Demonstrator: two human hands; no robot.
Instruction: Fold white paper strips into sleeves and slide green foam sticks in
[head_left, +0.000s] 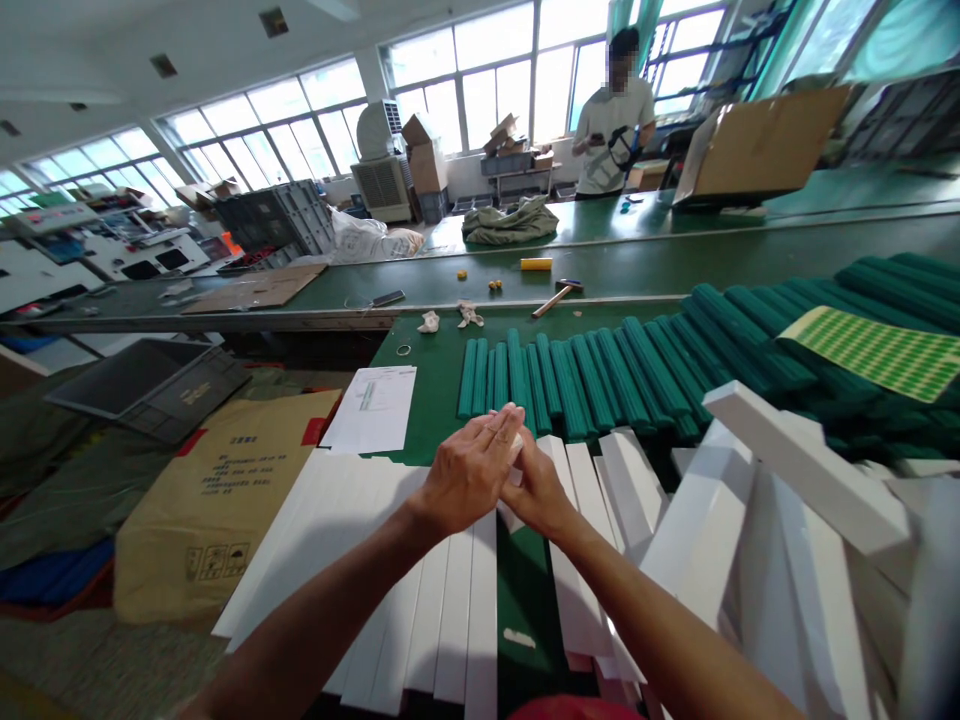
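My left hand [469, 472] and my right hand [538, 492] meet over the middle of the green table. They close around a narrow white box [511, 517], mostly hidden by my fingers and palms. The left fingers lie together across its upper end; the right hand wraps its other side. Flat white boxes [420, 620] lie side by side below my left hand. Beyond both hands is a row of green ribbed bundles [585, 385]. More white boxes [694, 510], some folded into shape, are piled to the right of my right hand.
A printed paper [371, 410] lies left of the bundles. A green-dotted sticker sheet [877, 350] rests on them. Farther off are a hammer [555, 298], a yellow roll [535, 264] and a cardboard box [757, 145]. A person [611, 125] stands behind the far table. A grey crate [157, 385] is at left.
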